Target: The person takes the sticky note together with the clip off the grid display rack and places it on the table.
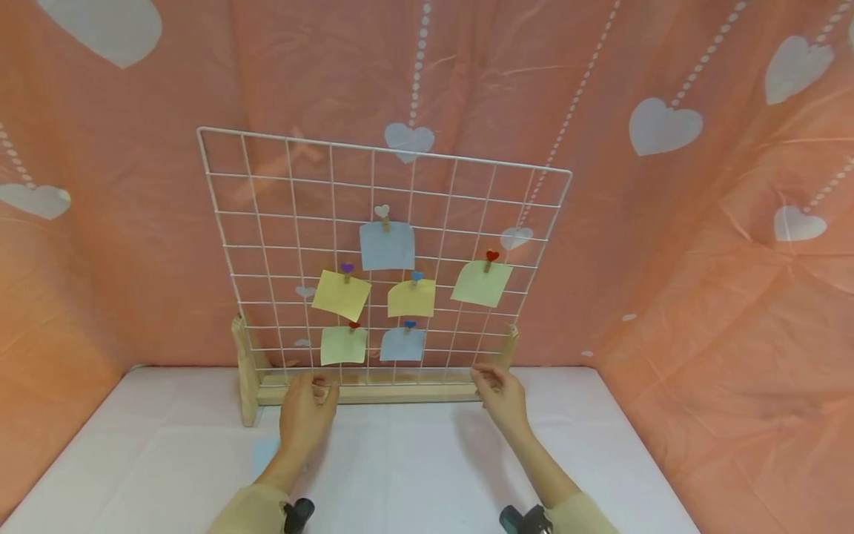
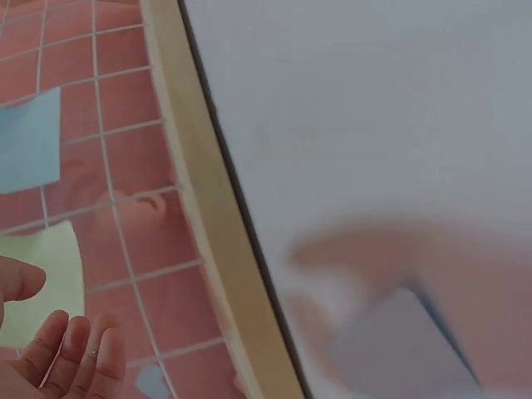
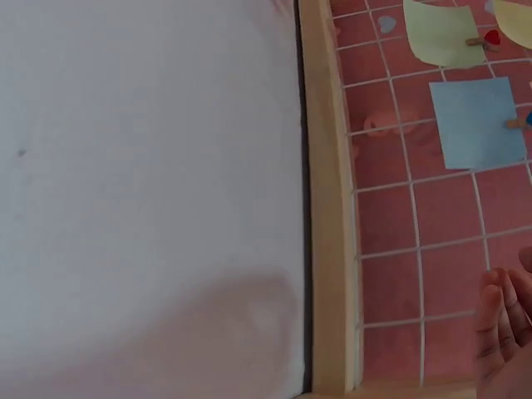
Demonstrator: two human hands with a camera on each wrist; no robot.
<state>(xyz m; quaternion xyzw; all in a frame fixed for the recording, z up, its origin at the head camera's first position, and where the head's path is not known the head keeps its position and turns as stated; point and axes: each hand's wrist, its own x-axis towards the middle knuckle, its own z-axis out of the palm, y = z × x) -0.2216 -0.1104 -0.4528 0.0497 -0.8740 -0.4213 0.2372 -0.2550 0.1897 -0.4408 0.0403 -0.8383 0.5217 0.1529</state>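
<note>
A white wire grid panel (image 1: 267, 230) stands in a wooden base (image 1: 414, 393). Sticky notes hang on it from small heart-topped clothespins: a blue note (image 1: 388, 248) on top, a yellow note (image 1: 339, 298) and another yellow note (image 1: 411, 300) below, a green note (image 1: 482, 285) at right, then a lower green note (image 1: 343, 348) beside a lower blue note (image 1: 403, 347). My left hand (image 1: 305, 415) is at the grid's bottom left, thumb and fingers apart with nothing between them. Near the bottom right corner my right hand (image 1: 505, 400) has loosely bent fingers and no visible object in them.
Left of my left forearm, a loose blue note (image 1: 265, 452) lies on the white table (image 1: 400, 475). An orange curtain (image 1: 320, 67) with white hearts surrounds the table at the back and sides. The base's wooden upright (image 1: 245, 371) rises at the left end.
</note>
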